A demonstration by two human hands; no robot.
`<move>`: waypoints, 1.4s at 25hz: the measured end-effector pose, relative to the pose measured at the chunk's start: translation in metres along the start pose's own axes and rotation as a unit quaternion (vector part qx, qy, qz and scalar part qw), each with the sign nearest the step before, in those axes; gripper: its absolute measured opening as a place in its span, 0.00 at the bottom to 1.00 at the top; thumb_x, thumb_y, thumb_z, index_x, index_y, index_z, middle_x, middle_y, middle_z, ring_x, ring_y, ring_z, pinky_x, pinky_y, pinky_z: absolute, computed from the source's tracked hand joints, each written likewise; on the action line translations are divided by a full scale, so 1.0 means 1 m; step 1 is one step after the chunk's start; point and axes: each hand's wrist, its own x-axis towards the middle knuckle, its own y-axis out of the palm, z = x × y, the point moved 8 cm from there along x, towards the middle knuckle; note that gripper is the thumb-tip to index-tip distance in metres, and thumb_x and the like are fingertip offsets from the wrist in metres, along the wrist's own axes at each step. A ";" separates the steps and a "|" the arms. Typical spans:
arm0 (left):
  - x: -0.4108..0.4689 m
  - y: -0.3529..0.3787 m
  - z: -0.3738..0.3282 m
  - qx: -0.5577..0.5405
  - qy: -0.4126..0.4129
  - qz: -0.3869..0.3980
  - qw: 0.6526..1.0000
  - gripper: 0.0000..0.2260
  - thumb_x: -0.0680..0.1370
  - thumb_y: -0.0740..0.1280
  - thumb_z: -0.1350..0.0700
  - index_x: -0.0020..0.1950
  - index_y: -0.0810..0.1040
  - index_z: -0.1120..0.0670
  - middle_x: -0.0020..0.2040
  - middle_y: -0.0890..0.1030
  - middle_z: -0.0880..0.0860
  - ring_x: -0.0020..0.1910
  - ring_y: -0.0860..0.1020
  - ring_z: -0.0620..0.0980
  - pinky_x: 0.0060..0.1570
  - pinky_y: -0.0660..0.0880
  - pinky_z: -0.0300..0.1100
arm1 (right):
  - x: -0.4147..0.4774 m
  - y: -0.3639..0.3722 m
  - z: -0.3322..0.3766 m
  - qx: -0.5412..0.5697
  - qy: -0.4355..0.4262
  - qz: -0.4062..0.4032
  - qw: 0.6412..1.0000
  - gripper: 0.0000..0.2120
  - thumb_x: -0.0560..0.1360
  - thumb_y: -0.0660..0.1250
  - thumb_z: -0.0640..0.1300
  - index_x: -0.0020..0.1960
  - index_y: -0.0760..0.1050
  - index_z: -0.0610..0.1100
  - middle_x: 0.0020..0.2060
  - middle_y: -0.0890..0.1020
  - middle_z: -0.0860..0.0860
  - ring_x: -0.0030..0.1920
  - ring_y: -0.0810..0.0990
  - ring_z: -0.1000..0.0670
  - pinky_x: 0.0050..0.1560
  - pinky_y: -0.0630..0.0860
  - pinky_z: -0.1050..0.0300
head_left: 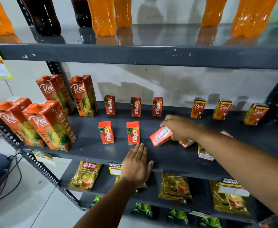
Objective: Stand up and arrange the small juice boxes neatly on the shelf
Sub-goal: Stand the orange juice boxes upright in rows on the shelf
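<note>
gripping a tilted red juice box (161, 136), right hand (181, 127); left hand (135, 165) flat, fingers spread.

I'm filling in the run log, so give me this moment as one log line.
right hand: gripping tilted red juice box | left hand: flat on shelf edge | fallen boxes: not yet stood

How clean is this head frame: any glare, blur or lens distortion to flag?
Head view: wide-angle bending bows the upper shelf edge; glare reflects the orange bottles on its glossy top; the tilted Maaza box in the right hand is motion-blurred; soft box shadows fall on the back wall.
</note>
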 end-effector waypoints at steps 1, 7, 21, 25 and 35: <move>0.000 -0.001 0.000 -0.002 0.002 -0.008 1.000 0.29 0.80 0.50 0.44 0.72 0.63 0.63 0.74 0.63 0.61 0.74 0.60 0.58 0.73 0.55 0.50 | 0.004 -0.008 0.009 -0.046 -0.041 -0.004 0.998 0.21 0.68 0.70 0.41 0.60 0.74 0.51 0.55 0.73 0.49 0.55 0.74 0.45 0.45 0.72 0.51; 0.000 0.003 0.001 -0.012 0.002 0.002 1.000 0.31 0.79 0.46 0.41 0.74 0.59 0.62 0.76 0.59 0.61 0.76 0.54 0.56 0.74 0.50 0.49 | 0.016 -0.024 0.055 -0.212 -0.163 -0.010 0.964 0.08 0.78 0.62 0.48 0.55 0.73 0.46 0.52 0.76 0.47 0.46 0.71 0.49 0.44 0.72 0.51; 0.000 0.002 0.001 -0.021 -0.002 0.005 1.000 0.31 0.80 0.47 0.41 0.72 0.64 0.63 0.74 0.64 0.62 0.74 0.60 0.59 0.72 0.54 0.50 | 0.027 -0.032 0.036 -0.176 -0.067 0.039 0.981 0.26 0.67 0.73 0.56 0.60 0.74 0.45 0.53 0.82 0.46 0.50 0.79 0.45 0.45 0.78 0.49; -0.001 0.003 0.002 -0.013 -0.003 0.008 1.000 0.32 0.79 0.44 0.40 0.73 0.61 0.62 0.75 0.61 0.61 0.75 0.57 0.57 0.72 0.49 0.48 | 0.025 -0.030 0.020 -0.109 0.060 0.054 0.991 0.26 0.69 0.64 0.68 0.44 0.73 0.44 0.35 0.76 0.50 0.32 0.72 0.51 0.30 0.68 0.56; -0.002 0.007 0.003 0.000 -0.007 0.007 1.000 0.33 0.79 0.40 0.39 0.75 0.56 0.60 0.77 0.56 0.59 0.76 0.51 0.54 0.72 0.43 0.45 | -0.008 -0.052 -0.038 0.052 0.203 -0.052 0.977 0.37 0.68 0.54 0.75 0.58 0.73 0.45 0.53 0.80 0.45 0.49 0.78 0.45 0.41 0.72 0.53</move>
